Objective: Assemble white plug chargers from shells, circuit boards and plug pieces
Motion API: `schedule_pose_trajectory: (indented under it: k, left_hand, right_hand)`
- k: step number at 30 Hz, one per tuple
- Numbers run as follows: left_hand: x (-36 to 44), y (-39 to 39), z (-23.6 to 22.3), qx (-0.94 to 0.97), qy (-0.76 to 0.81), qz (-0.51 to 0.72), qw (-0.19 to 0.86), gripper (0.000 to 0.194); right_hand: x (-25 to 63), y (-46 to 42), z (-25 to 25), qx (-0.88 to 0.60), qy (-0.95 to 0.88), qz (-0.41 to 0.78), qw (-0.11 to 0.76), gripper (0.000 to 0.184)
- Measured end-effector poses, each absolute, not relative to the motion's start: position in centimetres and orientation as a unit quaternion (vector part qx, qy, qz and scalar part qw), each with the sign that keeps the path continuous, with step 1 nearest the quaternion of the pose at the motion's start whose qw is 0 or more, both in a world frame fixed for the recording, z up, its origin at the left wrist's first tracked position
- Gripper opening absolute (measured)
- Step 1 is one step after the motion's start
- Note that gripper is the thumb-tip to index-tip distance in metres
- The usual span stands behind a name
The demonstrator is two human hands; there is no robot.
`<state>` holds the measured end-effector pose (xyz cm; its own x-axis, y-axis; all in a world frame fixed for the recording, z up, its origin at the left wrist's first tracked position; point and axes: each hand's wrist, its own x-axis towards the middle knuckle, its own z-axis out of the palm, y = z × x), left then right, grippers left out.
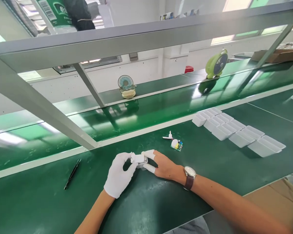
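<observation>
In the head view, a small white plastic housing (138,159) is held between both hands above the green worktop. My left hand (118,175), in a white glove, pinches its left end. My right hand (164,165), bare apart from white covers on the fingertips, grips its right end with finger and thumb. Whatever sits inside the housing is too small to make out. Beyond my right hand lies a small circuit board (177,145) with a round white part and a yellow component. A thin white piece (169,135) rests at the board's upper left.
Black tweezers (72,174) lie to the left. White plastic trays (241,136) stand in a row at right. Behind runs a shiny green conveyor belt (146,112), with a grey frame post (51,100) at left. Two small fans, one green (216,65), stand beyond.
</observation>
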<state>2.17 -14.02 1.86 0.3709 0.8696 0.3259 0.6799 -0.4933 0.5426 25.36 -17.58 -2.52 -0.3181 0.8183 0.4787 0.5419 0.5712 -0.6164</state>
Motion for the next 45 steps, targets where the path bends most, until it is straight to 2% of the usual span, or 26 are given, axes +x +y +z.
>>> schedule_pose_trajectory:
  k: [2, 5, 11, 15, 19, 33, 40, 45]
  left_hand:
    - [2.4, -14.1, 1.6, 0.782, 0.512, 0.303, 0.187, 0.012]
    - [2.7, -14.3, 1.3, 0.756, 0.539, 0.304, 0.211, 0.022]
    - [2.3, -15.4, 1.6, 0.766, 0.537, 0.314, 0.164, 0.029]
    - [2.3, -16.6, 2.7, 0.843, 0.478, 0.227, 0.098, 0.025]
    - [3.2, -17.4, 3.4, 0.889, 0.434, 0.139, 0.046, 0.019]
    - [4.2, -17.5, 3.1, 0.894, 0.435, 0.105, 0.020, 0.022]
    - [4.5, -17.8, 3.1, 0.892, 0.446, 0.076, -0.021, 0.031]
    - [4.5, -17.9, 3.0, 0.890, 0.446, 0.097, -0.003, 0.024]
  right_hand:
    - [25.3, -17.7, -2.2, -0.436, -0.793, 0.179, 0.386, 0.047]
    - [25.3, -17.8, -2.2, -0.439, -0.794, 0.166, 0.386, 0.051]
    - [25.4, -18.0, -2.6, -0.438, -0.799, 0.121, 0.394, 0.057]
    - [25.3, -17.9, -2.2, -0.417, -0.811, 0.080, 0.403, 0.054]
    - [25.1, -18.0, -1.7, -0.377, -0.823, -0.013, 0.424, 0.054]
    - [24.8, -19.2, -1.9, -0.376, -0.872, -0.109, 0.292, 0.044]
    - [24.4, -19.4, -1.6, -0.379, -0.877, -0.138, 0.262, 0.037]
    - [24.2, -19.5, -1.5, -0.376, -0.867, -0.146, 0.293, 0.044]
